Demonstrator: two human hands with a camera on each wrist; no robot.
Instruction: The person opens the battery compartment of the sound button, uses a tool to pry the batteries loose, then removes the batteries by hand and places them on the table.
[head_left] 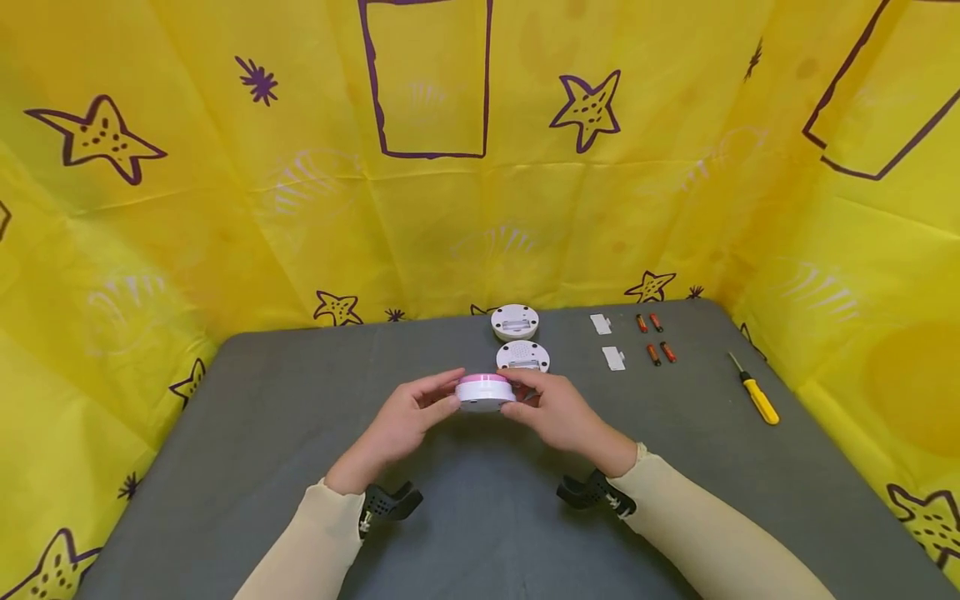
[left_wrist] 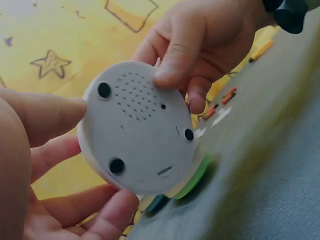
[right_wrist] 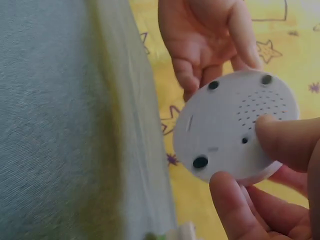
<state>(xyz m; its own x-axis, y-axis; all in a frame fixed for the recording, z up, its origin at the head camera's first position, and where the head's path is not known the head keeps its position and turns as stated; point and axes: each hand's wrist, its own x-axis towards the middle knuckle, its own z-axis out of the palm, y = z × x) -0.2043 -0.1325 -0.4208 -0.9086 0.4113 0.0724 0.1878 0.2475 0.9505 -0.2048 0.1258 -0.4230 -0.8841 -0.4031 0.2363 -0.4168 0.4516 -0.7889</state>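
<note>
Between my two hands, above the grey table, is a round white button device with a pink top [head_left: 483,392]. My left hand [head_left: 401,425] holds its left edge between thumb and fingers; my right hand [head_left: 562,412] grips the opposite edge. Both wrist views show its flat white underside [left_wrist: 145,140], with black rubber feet and a patch of small speaker holes. In the right wrist view the right thumb [right_wrist: 290,142] presses on that underside. Just behind stand two similar devices, one nearer [head_left: 522,353] and one farther [head_left: 515,320], undersides up with open battery compartments.
Two white battery covers [head_left: 601,324] lie right of the devices, beside several small red-and-black batteries [head_left: 654,355]. Farther right is a yellow-handled screwdriver [head_left: 761,402]. A yellow patterned cloth [head_left: 427,233] hangs along the back and sides of the table [head_left: 262,450].
</note>
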